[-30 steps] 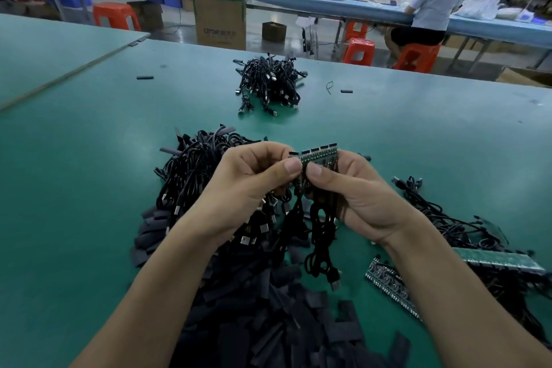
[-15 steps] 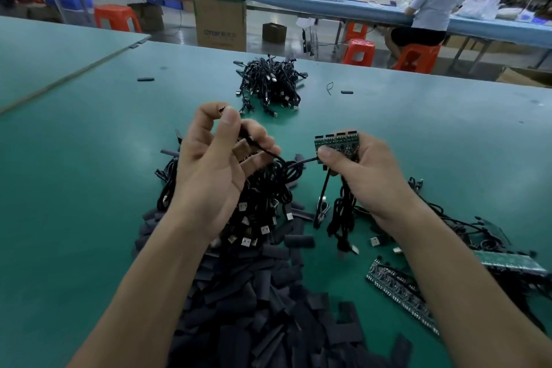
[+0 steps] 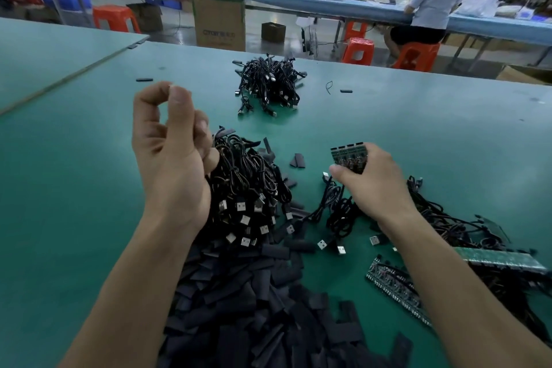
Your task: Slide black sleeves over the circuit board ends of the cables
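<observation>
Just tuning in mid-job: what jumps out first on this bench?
The heap of black sleeves fills the near middle of the green table. Beyond it, the right hand holds a row of small circuit boards with dangling cables. The left hand is raised, fingers curled, beside a tangled cable bundle.

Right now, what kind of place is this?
Probably an electronics assembly workshop. Heaps of USB cables and black sleeves lie on a long green worktable, the right hand grips a circuit board strip, and another worker sits at a long bench behind.
</observation>
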Demonstrator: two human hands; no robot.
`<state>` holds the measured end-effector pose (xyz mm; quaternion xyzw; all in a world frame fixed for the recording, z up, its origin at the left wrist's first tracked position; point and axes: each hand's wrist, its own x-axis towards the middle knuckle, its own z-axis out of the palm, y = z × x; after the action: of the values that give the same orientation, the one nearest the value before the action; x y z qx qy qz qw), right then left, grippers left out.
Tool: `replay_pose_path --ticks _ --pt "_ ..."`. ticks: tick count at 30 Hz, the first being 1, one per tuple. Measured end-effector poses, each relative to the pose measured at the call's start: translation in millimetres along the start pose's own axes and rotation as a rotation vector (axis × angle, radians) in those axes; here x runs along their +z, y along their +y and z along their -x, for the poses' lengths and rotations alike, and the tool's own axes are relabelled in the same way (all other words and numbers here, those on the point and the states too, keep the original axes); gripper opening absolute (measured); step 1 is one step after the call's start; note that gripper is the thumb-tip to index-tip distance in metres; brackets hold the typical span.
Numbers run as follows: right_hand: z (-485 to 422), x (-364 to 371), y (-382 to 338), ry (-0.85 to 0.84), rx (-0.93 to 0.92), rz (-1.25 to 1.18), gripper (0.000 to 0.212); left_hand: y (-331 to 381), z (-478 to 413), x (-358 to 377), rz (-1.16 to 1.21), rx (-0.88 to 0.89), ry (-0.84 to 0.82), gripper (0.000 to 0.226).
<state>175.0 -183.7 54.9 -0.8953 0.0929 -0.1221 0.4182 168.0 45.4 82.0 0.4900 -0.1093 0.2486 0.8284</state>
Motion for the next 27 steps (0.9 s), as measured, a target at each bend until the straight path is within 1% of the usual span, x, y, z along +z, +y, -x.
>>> replay_pose_path --ticks 1,2,3,4,5,6,7,8,9,10,11,12,13,16,17,19,21,24,26,27 --pt "1.7 0.6 -2.2 -0.038 -0.020 0.118 0.037 -1.1 0.7 0.2 -0.033 0.004 -0.011 0.013" --pt "3.3 2.0 -3.9 -0.050 -0.053 0.251 0.064 -3.0 1.5 0.8 -0.060 0.006 -0.023 0.012" --pt "6.3 3.5 -7.3 -0.023 -0.092 0.375 0.086 -5.2 2.4 1.4 -0.085 0.003 -0.037 0.012" --pt "11.1 4.4 -12.3 0.040 -0.153 0.465 0.098 -7.8 3.1 1.6 -0.109 -0.009 -0.049 0.015" --pt "16.2 4.4 -17.7 0.100 -0.239 0.523 0.099 -10.9 3.5 1.9 -0.136 -0.030 -0.058 0.020" --pt "19.2 4.0 -21.5 0.128 -0.347 0.547 0.089 -14.2 3.5 1.6 -0.167 -0.056 -0.066 0.025" --pt "21.7 2.8 -25.2 0.091 -0.445 0.531 0.069 -17.9 3.5 1.1 -0.205 -0.082 -0.077 0.028" --pt "23.0 1.9 -28.0 -0.022 -0.508 0.464 0.046 -21.5 3.3 0.5 -0.245 -0.105 -0.096 0.031" --pt "24.1 2.2 -30.6 -0.201 -0.518 0.390 0.028 -24.8 3.3 0.2 -0.286 -0.121 -0.122 0.033" --pt "26.5 3.9 -32.6 -0.403 -0.490 0.348 0.019 -27.3 3.5 -0.1 -0.330 -0.127 -0.156 0.035" --pt "29.0 7.4 -33.3 -0.576 -0.440 0.356 0.016 -29.2 4.1 -0.4 -0.380 -0.124 -0.199 0.036" --pt "31.6 12.0 -32.7 -0.694 -0.386 0.403 0.015 -30.5 5.0 -0.2 -0.430 -0.116 -0.242 0.037" --pt "33.9 16.9 -30.5 -0.759 -0.344 0.469 0.018 -31.4 6.0 0.3 -0.471 -0.108 -0.280 0.035" --pt "40.4 29.9 -18.5 -0.815 -0.273 0.648 0.031 -33.1 8.4 1.0 -0.525 -0.115 -0.327 0.020" --pt "41.6 32.2 -14.0 -0.818 -0.263 0.694 0.031 -33.5 9.0 1.2 -0.520 -0.129 -0.334 0.017" --pt "41.8 34.9 -6.8 -0.819 -0.277 0.716 0.022 -35.2 10.5 0.4 -0.505 -0.152 -0.351 0.016" --pt "41.1 36.6 -2.3 -0.829 -0.290 0.682 0.016 -36.9 11.5 -0.8 -0.489 -0.163 -0.369 0.021" --pt "37.2 38.1 3.2 -0.835 -0.284 0.619 0.015 -37.8 11.9 -1.4 -0.495 -0.141 -0.413 0.023" --pt "33.2 36.5 3.7 -0.816 -0.273 0.518 0.016 -37.8 12.4 -1.0 -0.538 -0.123 -0.432 0.021" --pt "30.7 34.6 1.8 -0.777 -0.274 0.454 0.018 -37.7 12.6 -0.8 -0.558 -0.116 -0.433 0.019"
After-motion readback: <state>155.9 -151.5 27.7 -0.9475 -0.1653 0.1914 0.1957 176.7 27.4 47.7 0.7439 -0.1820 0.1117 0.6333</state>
